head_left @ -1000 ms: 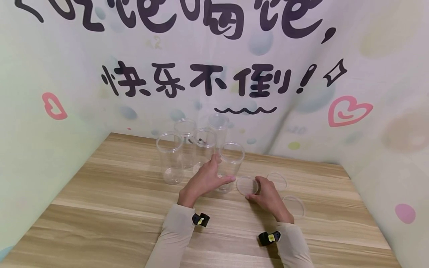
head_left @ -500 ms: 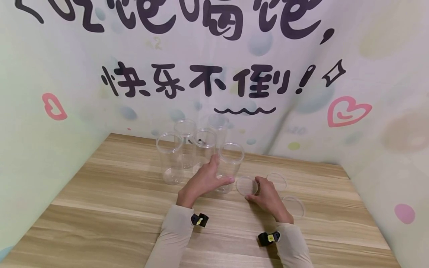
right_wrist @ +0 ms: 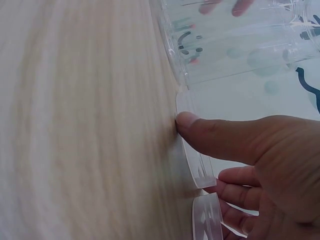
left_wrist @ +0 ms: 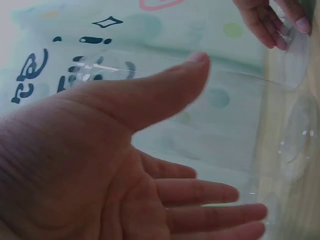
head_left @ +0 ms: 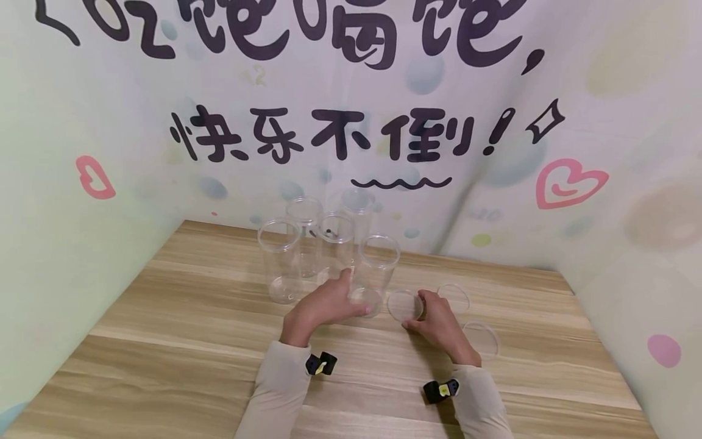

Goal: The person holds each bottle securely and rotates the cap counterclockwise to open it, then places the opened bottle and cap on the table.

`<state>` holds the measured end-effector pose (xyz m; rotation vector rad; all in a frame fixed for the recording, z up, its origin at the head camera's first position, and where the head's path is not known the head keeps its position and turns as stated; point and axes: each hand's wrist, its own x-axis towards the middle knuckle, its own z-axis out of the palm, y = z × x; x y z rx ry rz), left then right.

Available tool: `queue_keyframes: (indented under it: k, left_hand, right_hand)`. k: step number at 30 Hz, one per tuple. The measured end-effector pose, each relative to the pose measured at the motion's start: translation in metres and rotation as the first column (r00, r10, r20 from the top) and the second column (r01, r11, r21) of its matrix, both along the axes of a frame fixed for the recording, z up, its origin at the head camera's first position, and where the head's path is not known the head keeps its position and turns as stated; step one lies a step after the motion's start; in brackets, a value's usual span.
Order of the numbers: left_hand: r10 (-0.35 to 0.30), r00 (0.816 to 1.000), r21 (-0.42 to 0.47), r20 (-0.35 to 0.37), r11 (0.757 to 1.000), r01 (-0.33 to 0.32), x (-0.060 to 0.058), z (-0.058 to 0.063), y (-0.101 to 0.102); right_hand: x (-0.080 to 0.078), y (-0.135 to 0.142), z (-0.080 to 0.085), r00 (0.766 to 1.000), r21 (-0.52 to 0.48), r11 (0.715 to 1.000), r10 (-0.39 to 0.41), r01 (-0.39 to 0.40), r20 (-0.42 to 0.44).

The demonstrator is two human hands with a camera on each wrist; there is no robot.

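Note:
Beside the clear plastic cup (head_left: 379, 262) at the front right of the group, my left hand (head_left: 326, 302) stands with its thumb and fingers spread. In the left wrist view those fingers are straight and hold nothing, and the see-through cup wall (left_wrist: 230, 110) shows behind the thumb. My right hand (head_left: 440, 326) pinches a round clear lid (head_left: 404, 306) by its edge, just right of that cup. Up close in the right wrist view, the thumb (right_wrist: 215, 137) presses the rim of the lid (right_wrist: 197, 162), which lies flat on the table.
Several other upright clear cups, such as the leftmost one (head_left: 280, 262), stand along the back. Two more lids, a far one (head_left: 454, 299) and a nearer one (head_left: 481, 339), lie right of my right hand on the wooden table (head_left: 175, 341). A printed wall (head_left: 493, 231) rises behind.
My left hand has drawn back slightly to the left and down from the front cup, its thumb and fingers loosened. My right hand stays at the lid, and the cups keep their places.

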<state>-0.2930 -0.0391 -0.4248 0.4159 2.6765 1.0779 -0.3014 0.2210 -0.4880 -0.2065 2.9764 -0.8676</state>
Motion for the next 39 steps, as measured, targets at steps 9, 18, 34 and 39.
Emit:
queue_keyframes:
  k: [9,18,34,39]
  left_hand:
    - [0.031,0.999,-0.021,-0.016,0.999,-0.031,0.012,0.020,-0.009]
    - [0.066,0.995,-0.072,-0.078,0.995,-0.072,0.022,0.035,-0.018]
    - [0.224,0.904,0.128,-0.365,0.973,-0.190,0.008,0.105,-0.034]
    - [0.255,0.869,0.098,-0.424,0.967,-0.235,-0.009,0.111,-0.030]
  right_hand:
    - [0.000,0.000,-0.001,1.000,0.008,1.000,0.001,-0.001,-0.009]
    - [0.000,0.000,-0.002,1.000,-0.011,1.000,0.005,-0.005,-0.001]
    - [-0.002,0.003,0.002,0.998,0.026,0.999,0.049,-0.048,-0.034]
    - [-0.002,0.002,-0.001,0.997,0.024,0.998,0.056,-0.055,-0.044]
